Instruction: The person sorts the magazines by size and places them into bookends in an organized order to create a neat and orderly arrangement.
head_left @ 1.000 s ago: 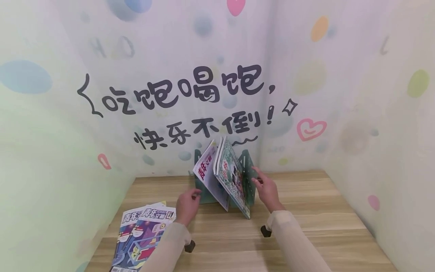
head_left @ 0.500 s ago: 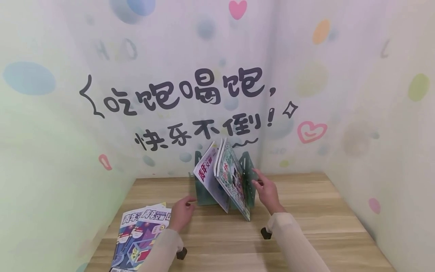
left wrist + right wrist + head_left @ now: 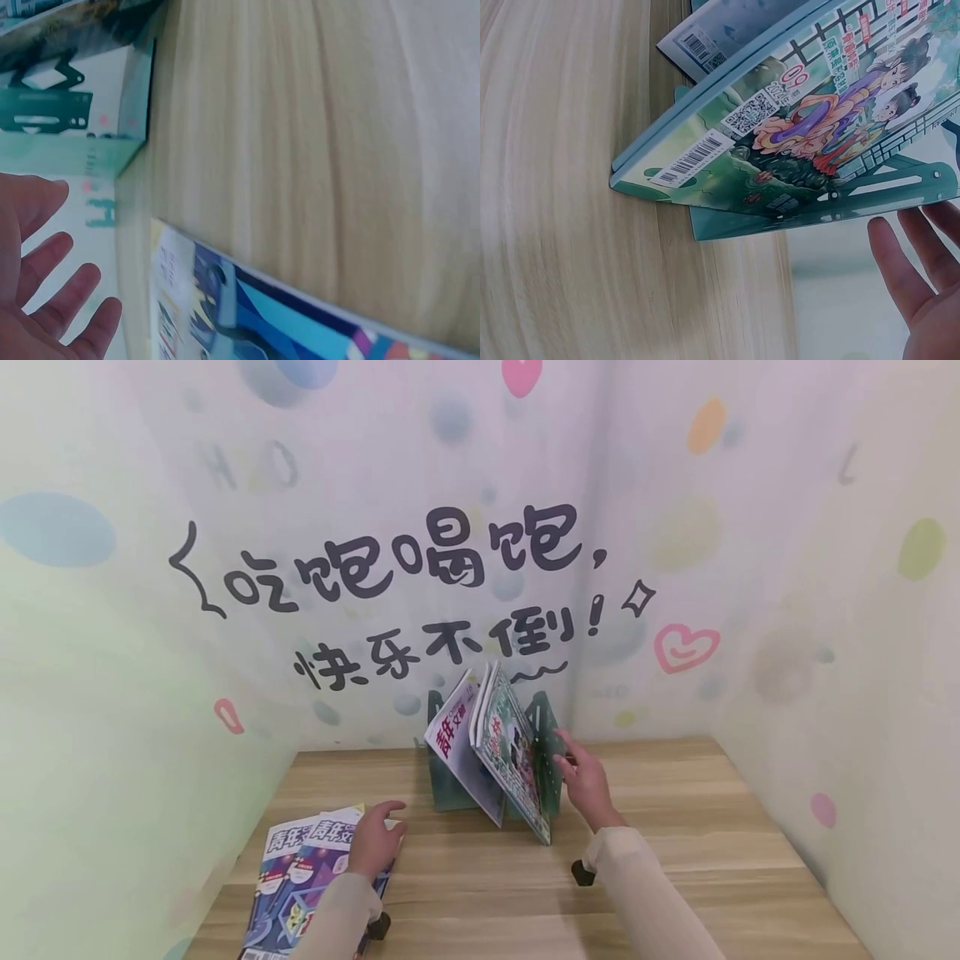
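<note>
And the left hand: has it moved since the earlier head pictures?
Yes. Against the green book stand, the left hand has moved to the left and slightly nearer the person, toward the flat magazines.

The cream sleeves have a small black block at each cuff.

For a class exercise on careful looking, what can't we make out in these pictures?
Head view: parts of the flat magazines, covered by the left hand and sleeve; their small print is too small to read.
Head view: whether the green bookend panels join, hidden behind the standing magazines.
Left wrist view: the rest of the left hand, cut off by the left edge.
Right wrist view: the rest of the right hand, cut off by the right edge.
</note>
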`<state>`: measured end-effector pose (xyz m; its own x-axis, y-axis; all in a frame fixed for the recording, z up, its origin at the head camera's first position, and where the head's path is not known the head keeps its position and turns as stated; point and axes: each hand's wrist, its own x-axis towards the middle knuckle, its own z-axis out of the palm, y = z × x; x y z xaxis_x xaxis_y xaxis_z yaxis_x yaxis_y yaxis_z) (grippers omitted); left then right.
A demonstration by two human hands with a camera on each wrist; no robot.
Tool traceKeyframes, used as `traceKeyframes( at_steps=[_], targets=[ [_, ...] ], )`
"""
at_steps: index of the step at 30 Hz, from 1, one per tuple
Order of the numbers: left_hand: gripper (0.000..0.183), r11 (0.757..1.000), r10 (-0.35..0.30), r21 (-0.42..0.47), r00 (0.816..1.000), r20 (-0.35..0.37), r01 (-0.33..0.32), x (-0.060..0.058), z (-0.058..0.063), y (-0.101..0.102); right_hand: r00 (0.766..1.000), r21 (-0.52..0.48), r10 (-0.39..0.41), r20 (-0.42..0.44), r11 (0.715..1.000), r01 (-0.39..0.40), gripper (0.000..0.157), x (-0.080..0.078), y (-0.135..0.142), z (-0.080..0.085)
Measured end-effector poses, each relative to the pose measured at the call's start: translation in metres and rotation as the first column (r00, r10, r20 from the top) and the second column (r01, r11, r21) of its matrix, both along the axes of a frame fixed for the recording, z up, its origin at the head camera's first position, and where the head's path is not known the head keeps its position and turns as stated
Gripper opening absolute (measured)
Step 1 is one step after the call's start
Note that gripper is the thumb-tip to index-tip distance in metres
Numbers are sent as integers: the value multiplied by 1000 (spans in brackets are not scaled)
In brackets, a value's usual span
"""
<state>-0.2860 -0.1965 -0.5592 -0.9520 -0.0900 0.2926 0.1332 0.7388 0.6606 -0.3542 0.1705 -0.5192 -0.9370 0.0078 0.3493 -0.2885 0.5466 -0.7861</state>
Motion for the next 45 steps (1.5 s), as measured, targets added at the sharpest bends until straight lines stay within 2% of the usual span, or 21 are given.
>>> traceKeyframes(
  at_steps=[4, 9, 14, 17, 29, 39, 45],
  targets=[
    [33, 1000, 2, -2, 1000, 29, -2, -1, -6, -8, 1000, -17, 8, 13, 1000, -7, 48, 0, 0, 1],
    [39, 999, -37, -11, 999, 28, 37, -1, -15, -15, 1000, -15, 13, 19, 1000, -12, 48, 0, 0, 0],
    [44, 995, -76, -63, 997, -3, 76, 2, -17, -18, 1000, -33, 12, 26, 999, -11, 48, 0, 0, 1],
    [47, 991, -77, -113, 997, 8, 78, 2, -18, -20, 1000, -34, 12, 28, 999, -11, 49, 0, 0, 1],
    [69, 966, -4, -255, 991, 135, 39, 10, -23, -29, 999, -37, 12, 34, 999, -10, 48, 3, -1, 5],
    [76, 966, 73, -260, 965, 252, -5, 10, -33, -43, 999, -30, 7, 51, 1000, -5, 47, 2, -1, 3],
    [85, 959, 97, -284, 950, 297, -9, 6, -46, -53, 999, -38, 9, 49, 999, -7, 46, 2, 0, 4]
  ],
)
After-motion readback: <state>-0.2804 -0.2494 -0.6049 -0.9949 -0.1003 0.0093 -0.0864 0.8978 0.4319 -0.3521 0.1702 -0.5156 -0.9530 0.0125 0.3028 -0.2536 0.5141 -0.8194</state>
